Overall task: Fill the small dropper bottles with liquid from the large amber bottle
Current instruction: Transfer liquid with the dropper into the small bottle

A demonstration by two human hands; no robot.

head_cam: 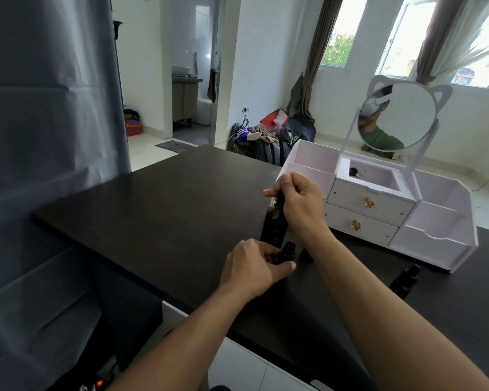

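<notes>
Near the middle of the dark tabletop (167,210) stands the large amber bottle (273,225), upright, with my right hand (299,204) above it, fingers curled in a tight grip round the black dropper top (278,197) at its neck. Just in front of it sits a small dropper bottle (287,252), its mouth uncapped as far as I can tell, and my left hand (251,268) holds it from the side, thumb and fingers closed round its body. A black cap (305,255) lies just beside it, and another small bottle (404,280) stands well apart to the right, near the white drawer organiser (378,210). My worry is aim: the small mouth is narrow, dark glass on dark tabletop hides drips, and my right forearm could knock the tall bottle over.
</notes>
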